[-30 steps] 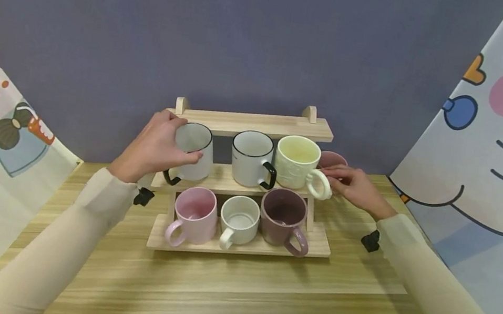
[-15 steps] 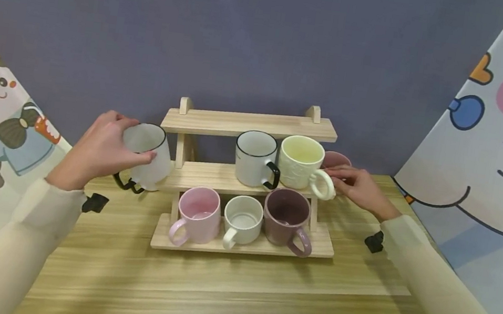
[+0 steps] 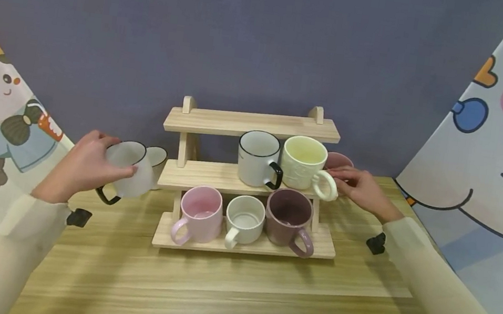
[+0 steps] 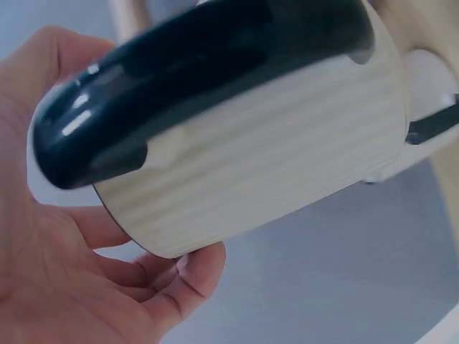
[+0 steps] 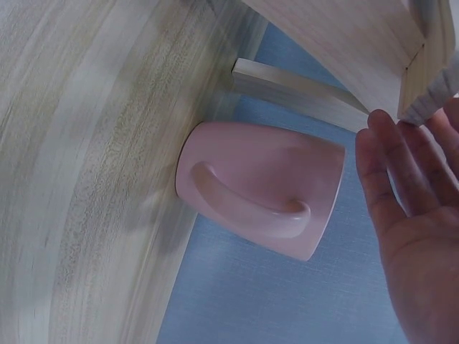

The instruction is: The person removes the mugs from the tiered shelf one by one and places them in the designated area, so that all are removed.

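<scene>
My left hand (image 3: pixel 90 165) grips a white mug (image 3: pixel 139 176) with a black rim and black handle, tilted, left of the wooden shelf. In the left wrist view the dark handle (image 4: pixel 208 79) faces the camera, with thumb and fingers around the mouth end. Partly hidden behind it, a second black-rimmed white mug (image 3: pixel 158 158) stands beside the rack. My right hand (image 3: pixel 359 190) touches the right end of the middle board with nearly straight fingers (image 5: pixel 387 143), near the pale yellow mug (image 3: pixel 304 158). Beyond these fingers a pink mug (image 5: pixel 262 186) stands upright on the table.
The tiered wooden shelf (image 3: pixel 256 123) has a bare top board. Its middle board also bears a black-handled white mug (image 3: pixel 256 163). Along the bottom stand a pink mug (image 3: pixel 200 219), a small white cup (image 3: pixel 245 222) and a mauve mug (image 3: pixel 288 223). A grey-blue wall (image 3: pixel 258 36) rises behind.
My left hand has carried the black-rimmed mug off the middle board, leftward and then lower, uncovering the mug behind. The right hand stays at the shelf end.
</scene>
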Action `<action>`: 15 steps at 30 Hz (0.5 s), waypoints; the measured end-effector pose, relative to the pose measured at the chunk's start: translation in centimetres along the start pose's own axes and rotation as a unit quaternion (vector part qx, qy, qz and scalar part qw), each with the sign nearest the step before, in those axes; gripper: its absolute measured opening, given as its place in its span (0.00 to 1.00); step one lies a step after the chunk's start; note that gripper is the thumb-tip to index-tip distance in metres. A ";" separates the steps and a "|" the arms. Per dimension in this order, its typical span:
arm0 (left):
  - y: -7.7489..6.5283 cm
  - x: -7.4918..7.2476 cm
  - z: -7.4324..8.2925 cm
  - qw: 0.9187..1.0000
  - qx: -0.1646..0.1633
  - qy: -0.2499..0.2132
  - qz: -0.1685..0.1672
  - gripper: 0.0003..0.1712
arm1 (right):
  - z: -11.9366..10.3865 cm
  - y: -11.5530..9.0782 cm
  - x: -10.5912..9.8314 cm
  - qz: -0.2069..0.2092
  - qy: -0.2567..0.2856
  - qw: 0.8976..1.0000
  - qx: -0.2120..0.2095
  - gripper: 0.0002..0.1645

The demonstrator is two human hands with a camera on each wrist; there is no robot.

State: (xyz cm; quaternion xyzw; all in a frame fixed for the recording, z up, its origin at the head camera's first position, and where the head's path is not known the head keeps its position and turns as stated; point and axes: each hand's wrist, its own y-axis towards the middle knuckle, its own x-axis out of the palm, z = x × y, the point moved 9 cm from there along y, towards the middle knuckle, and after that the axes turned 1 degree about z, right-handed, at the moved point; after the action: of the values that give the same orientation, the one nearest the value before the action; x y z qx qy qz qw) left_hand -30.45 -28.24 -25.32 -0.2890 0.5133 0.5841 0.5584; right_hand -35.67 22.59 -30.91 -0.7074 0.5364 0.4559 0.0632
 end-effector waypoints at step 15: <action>0.3 7.4 -2.5 0.999 0.038 0.010 -0.035 0.44 | 3.5 0.1 0.3 0.005 0.006 1.000 0.017 0.16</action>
State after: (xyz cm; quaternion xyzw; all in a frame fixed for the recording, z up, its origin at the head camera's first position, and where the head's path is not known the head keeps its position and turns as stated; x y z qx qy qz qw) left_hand -32.91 -27.89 -32.70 -0.2914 0.5300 0.5414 0.5840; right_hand -37.76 24.37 -33.14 -0.7066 0.5479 0.4424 0.0696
